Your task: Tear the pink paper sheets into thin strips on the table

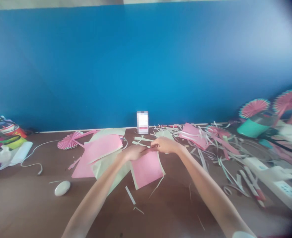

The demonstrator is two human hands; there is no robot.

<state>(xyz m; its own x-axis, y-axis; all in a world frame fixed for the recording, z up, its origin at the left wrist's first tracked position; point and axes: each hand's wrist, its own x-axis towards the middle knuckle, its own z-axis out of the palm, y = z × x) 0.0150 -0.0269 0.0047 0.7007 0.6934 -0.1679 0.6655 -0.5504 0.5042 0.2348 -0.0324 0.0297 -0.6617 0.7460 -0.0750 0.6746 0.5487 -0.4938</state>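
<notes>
A square pink paper (148,169), backed by a pale sheet whose edges show, lies in front of me on the brown table (166,211). At its far edge my left hand (136,152) is closed, fingers bent over the paper. Close beside it my right hand (165,145) pinches the same far edge, thumb and forefinger pressed together. The fingertips nearly meet, and what lies right under them is hidden. Larger pink sheets (103,147) and a pale green sheet (113,172) are left of my left hand.
A pleated pink paper fan (70,140) and a white computer mouse (62,188) lie left. Upright at the back is a phone (142,122) before the blue partition (146,59). Paper strips (203,158), pens (251,185), a power strip (272,180) and a green container (254,127) are right.
</notes>
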